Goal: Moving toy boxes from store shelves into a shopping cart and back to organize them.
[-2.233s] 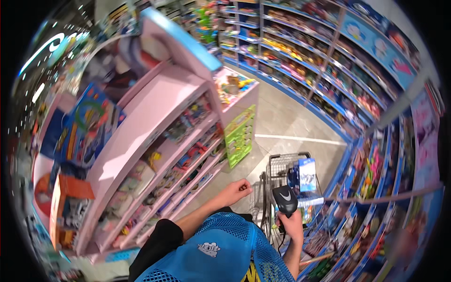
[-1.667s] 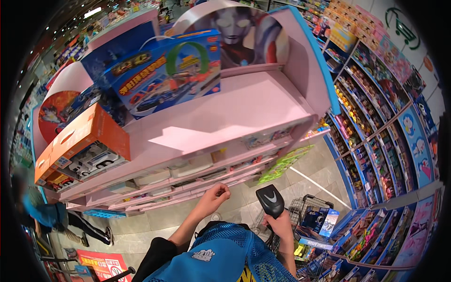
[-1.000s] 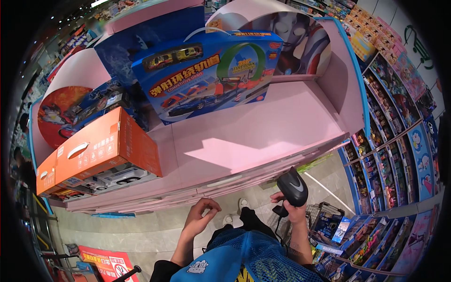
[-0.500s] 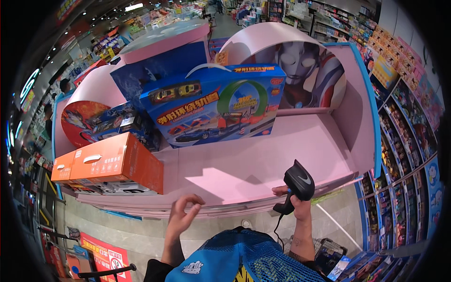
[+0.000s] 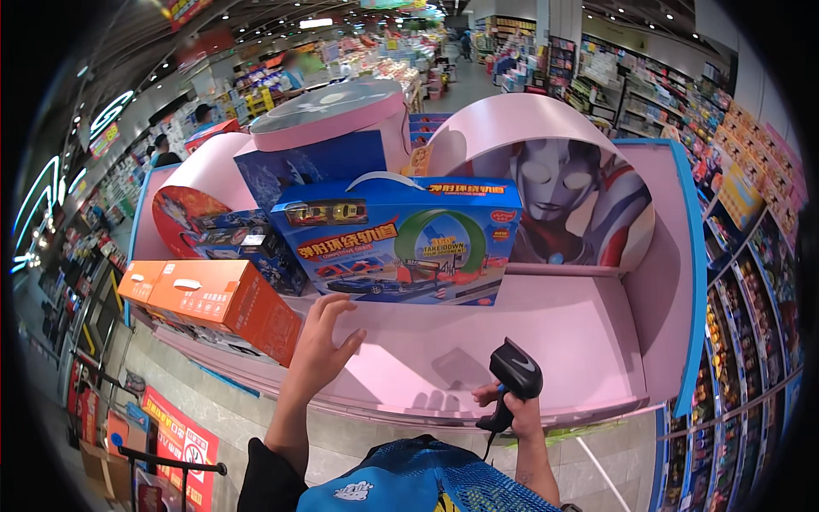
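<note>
On the pink display shelf [image 5: 567,333], the blue toy box [image 5: 418,247] stood beyond both hands, nearer the left one. The right hand [image 5: 524,415] grasped a black scanner [image 5: 517,369] by its handle, lower right of the box and apart from it. The left hand [image 5: 319,352] held nothing, thumb and fingers spread just beside the box's lower left edge; contact could not be told. Of the work, the scanner was ready in hand, while the box was not lifted, and no scanner light could be made out on it.
</note>
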A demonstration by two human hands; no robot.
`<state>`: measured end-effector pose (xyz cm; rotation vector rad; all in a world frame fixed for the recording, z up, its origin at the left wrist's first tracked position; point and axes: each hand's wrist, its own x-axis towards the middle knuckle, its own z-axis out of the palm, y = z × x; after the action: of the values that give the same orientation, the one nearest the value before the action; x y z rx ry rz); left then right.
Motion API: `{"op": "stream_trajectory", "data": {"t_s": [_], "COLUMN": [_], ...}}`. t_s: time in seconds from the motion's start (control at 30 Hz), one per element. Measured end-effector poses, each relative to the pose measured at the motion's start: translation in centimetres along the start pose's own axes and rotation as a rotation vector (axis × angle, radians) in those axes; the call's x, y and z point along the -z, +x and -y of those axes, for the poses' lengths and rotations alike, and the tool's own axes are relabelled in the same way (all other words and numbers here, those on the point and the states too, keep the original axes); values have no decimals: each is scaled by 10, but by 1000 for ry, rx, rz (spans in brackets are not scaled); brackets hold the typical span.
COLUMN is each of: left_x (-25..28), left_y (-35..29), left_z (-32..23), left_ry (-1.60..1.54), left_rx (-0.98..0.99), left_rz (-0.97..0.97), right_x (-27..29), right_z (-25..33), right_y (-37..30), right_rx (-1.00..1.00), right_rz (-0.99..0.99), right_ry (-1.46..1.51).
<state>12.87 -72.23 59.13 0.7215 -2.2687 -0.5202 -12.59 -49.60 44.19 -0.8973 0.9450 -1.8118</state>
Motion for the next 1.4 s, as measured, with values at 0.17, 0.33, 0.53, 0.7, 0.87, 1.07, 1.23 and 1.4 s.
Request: {"op": "stream_trajectory", "data": {"t_s": [0.17,0.33,0.53,0.7,0.87,1.07,1.23,1.4], "left_x": [1,-1,0,-26,-29,-22,-12,-9], "left_y": [33,80,114,112,105,86,64,45], "left_z": [-12,-19,-7,8,-4,-9,-15,-20], "left_ry": [187,338,537,664,659,639,621,628], "left_rx": [-88,-73,-44,-93,-50,-76,-69,-36], "left_rz": [-101,-221,-256,-287,-328,-327,-307,-289], "right_x": [2,9,-7,-2,-2,-1,4,1], "right_z": [10,10,28,25,25,28,19,21], "right_y": [1,2,2,4,5,10,9,10], "right_rx": [-95,-143,-249,-250,-254,-288,-300,-328], "right_rz": [17,37,116,113,136,209,153,162], "right_ry": [46,-30,-118,-259,-357,-454,-409,-291]}}
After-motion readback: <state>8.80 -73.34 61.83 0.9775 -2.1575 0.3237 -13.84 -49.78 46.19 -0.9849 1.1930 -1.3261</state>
